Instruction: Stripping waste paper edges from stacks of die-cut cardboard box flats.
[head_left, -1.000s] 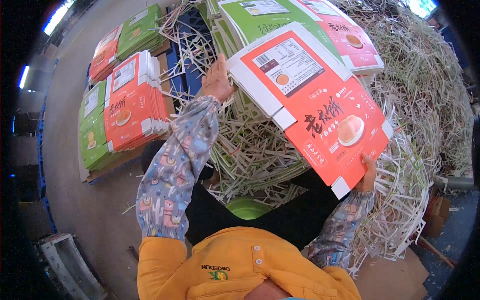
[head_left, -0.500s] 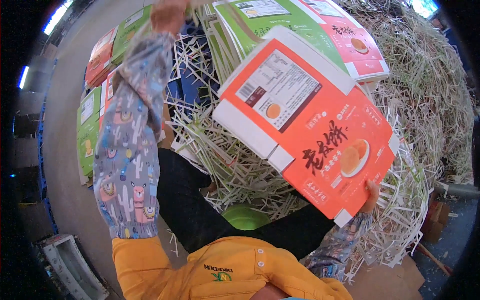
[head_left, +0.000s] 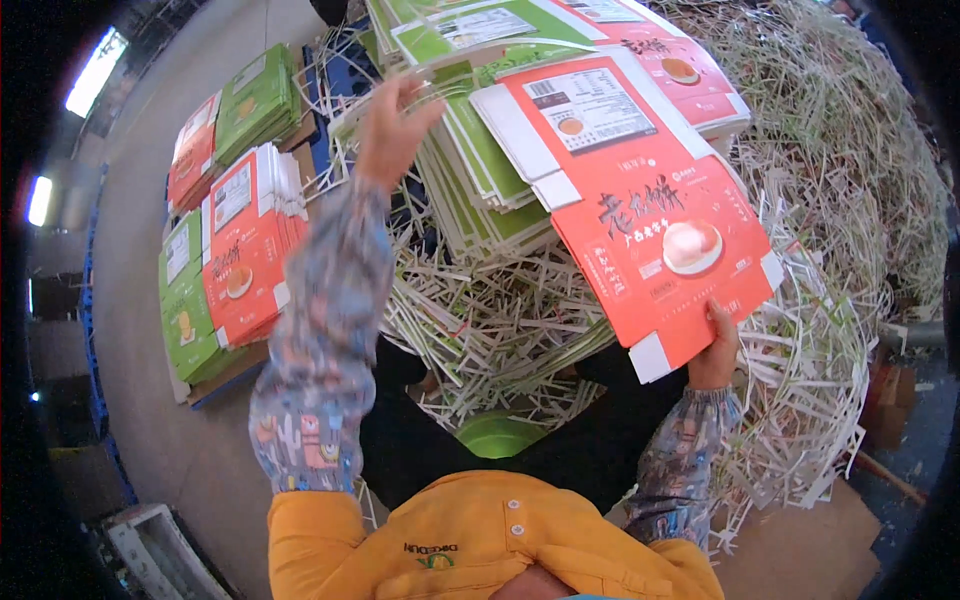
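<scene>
Paper offcuts [head_left: 830, 150] heap up at right; over the green stack [head_left: 480, 205] slants the red carton blank [head_left: 640, 215], near edge pinched by the right hand [head_left: 714, 350]! Left hand [head_left: 394, 130] half-curled beside a pale strip [head_left: 520, 43], grip unclear: likely strip-clearing, calling next for a steady right-hand hold.

Above the paper scraps [head_left: 480, 320], I have an open lane between the left sleeve [head_left: 335, 280] and the red sheet [head_left: 660, 220] in the right hand [head_left: 716, 350]; the green stack [head_left: 485, 180] bars the way ahead, a scrap heap [head_left: 840, 130] walls the right, black-clad legs [head_left: 410, 430] flank the near end.
</scene>
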